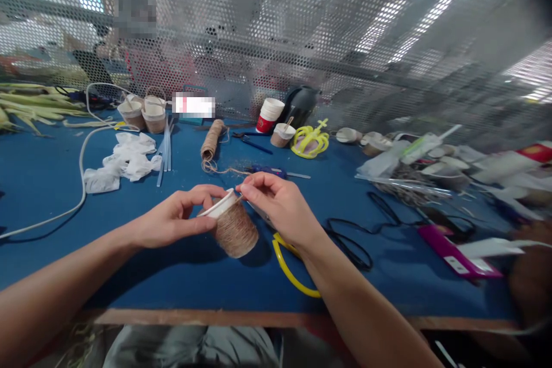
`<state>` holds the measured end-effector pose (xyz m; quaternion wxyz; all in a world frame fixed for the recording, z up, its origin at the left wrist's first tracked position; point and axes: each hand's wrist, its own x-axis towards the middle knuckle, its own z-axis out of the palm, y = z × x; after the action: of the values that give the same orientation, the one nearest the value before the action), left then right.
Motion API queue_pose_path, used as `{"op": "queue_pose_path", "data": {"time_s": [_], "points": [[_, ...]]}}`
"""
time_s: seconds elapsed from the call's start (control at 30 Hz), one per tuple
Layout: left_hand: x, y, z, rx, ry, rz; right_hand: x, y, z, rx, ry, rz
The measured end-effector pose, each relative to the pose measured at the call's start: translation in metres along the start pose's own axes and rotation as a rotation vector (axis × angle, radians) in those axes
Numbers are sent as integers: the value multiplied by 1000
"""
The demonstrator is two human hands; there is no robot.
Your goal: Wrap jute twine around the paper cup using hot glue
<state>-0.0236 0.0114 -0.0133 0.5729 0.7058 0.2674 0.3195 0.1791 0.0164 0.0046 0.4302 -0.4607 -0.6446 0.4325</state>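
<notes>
A paper cup [237, 233] wound with brown twine is tilted above the table, its white rim toward my left hand [183, 215]. That hand grips the rim, thumb outside and fingers over the opening. At the far side of the rim my right hand [278, 207] is closed in a pinch on a strand of twine, whose end is hidden by the fingers. Beyond the hands lies a twine roll [212, 141], with a loose strand running toward the right hand. A yellow loop [287, 276], partly hidden under my right wrist, lies on the table.
Crumpled white pieces [125, 164] and clear sticks [167, 149] lie left. Behind stand twine-wrapped cups [154, 118], stacked paper cups [269, 115] and a yellow crown-shaped piece [309, 141]. Right are a black cable [351, 238], a magenta box [455, 253] and clutter. A perforated screen [259, 23] closes the back.
</notes>
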Motion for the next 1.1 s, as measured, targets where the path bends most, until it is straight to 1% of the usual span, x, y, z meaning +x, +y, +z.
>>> {"op": "queue_pose_path", "data": {"time_s": [0.3,0.47,0.67,0.83,0.97,1.1], "points": [[-2,4,2,68,-18,29,-2,1,2,1,-15,32],[-3,5,2,71,-21,16,-2,2,2,-13,-43,45],[-3,4,2,69,-29,32,-6,1,4,-106,-112,54],[-3,3,1,53,-18,33,-9,0,9,-228,-85,7],[-2,4,1,10,-17,25,-8,3,12,-204,-56,11],[-1,4,1,0,-20,36,-6,7,12,-114,-61,75]]}}
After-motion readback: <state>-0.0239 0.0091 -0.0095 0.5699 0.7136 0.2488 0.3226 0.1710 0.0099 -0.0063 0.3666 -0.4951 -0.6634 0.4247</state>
